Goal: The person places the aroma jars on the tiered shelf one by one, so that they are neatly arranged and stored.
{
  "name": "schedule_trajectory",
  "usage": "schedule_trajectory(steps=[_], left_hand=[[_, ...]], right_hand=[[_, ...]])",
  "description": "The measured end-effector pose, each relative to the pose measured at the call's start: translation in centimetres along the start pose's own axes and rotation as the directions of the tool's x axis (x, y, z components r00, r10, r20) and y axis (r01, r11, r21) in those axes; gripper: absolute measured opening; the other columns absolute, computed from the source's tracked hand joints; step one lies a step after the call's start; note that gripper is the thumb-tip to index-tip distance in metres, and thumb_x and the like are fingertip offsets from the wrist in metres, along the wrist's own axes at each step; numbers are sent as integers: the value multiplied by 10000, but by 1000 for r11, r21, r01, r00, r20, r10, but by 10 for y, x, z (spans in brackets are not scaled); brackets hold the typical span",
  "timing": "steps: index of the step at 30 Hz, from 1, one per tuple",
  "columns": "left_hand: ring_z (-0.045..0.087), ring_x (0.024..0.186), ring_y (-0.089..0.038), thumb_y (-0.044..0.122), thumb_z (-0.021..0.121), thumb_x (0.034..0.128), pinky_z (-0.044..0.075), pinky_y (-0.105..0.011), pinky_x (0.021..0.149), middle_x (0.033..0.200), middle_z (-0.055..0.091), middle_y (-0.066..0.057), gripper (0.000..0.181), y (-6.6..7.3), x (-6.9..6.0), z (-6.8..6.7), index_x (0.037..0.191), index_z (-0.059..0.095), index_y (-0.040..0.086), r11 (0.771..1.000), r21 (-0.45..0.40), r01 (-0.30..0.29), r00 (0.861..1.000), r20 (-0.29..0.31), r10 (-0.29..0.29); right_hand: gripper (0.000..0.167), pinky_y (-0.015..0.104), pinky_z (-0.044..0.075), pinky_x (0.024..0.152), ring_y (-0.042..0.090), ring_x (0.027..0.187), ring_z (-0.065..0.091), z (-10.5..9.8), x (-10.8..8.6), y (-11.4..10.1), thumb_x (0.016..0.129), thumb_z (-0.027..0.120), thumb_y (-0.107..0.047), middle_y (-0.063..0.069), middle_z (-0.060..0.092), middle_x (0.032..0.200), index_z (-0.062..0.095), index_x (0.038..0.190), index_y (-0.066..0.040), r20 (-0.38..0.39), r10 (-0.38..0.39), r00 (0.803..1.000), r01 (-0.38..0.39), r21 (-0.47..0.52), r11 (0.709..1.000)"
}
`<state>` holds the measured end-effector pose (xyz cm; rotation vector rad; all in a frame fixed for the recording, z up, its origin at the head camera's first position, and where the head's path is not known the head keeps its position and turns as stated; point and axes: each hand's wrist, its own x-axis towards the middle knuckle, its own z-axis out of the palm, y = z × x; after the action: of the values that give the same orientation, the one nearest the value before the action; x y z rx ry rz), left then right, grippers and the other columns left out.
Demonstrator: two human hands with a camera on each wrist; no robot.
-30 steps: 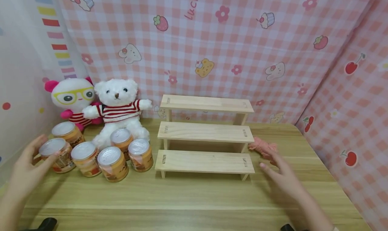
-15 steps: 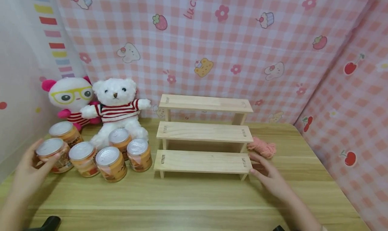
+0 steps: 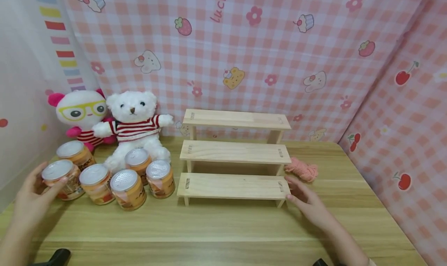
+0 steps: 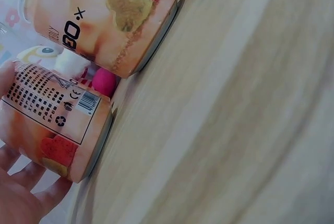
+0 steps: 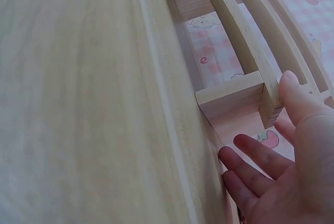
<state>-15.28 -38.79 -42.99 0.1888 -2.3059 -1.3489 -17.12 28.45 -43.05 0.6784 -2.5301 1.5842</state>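
My left hand (image 3: pixel 32 198) curls round the leftmost orange can (image 3: pixel 71 185), thumb in front and fingers on its far side; the left wrist view shows the same can (image 4: pixel 47 125) between thumb and fingers. At the right end of a three-tier wooden shelf (image 3: pixel 234 186), my right hand (image 3: pixel 312 207) holds nothing. In the right wrist view its thumb touches the end of a shelf board (image 5: pixel 269 96), while the other fingers of the hand (image 5: pixel 292 166) extend loosely below.
Several more silver-lidded cans (image 3: pixel 129 194) stand left of the shelf. Behind them sit a white bear (image 3: pixel 134 128) and a panda plush with yellow glasses (image 3: pixel 82 110). Pink yarn (image 3: pixel 302 169) lies right of the shelf. Dark objects (image 3: pixel 57 257) show at the table's front edge.
My right hand has moved left from in front of the pink yarn to the shelf's right end, uncovering the yarn. My left hand has stayed at the leftmost can.
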Motion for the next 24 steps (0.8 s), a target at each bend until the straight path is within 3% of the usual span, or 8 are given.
schedule_trajectory(steps=[4,12,24], left_hand=[[452,1000,100,98,644,920,364,-5,773,1292,475,153,733,1,0,0,1525,233,137,999,-46,21,999,-24,-22],[473,983,111,77,676,894,365,-6,768,1260,513,208,701,8,-2,1,1498,326,147,995,-88,55,994,-85,-62],[467,977,83,87,704,872,345,-11,742,1059,524,277,709,28,-1,-5,1486,360,170,995,-75,69,988,-132,-79]], right_hand=[[495,167,444,865,100,1076,551,0,0,4,962,535,5,317,527,1230,351,1418,59,18,-11,1000,11,23,1000],[504,178,445,874,83,1087,547,0,-1,7,975,531,-34,327,518,1238,334,1433,35,25,36,999,-37,39,999],[498,202,456,862,114,1077,552,2,-1,6,979,520,-30,308,541,1212,328,1435,26,26,35,999,-36,25,999]])
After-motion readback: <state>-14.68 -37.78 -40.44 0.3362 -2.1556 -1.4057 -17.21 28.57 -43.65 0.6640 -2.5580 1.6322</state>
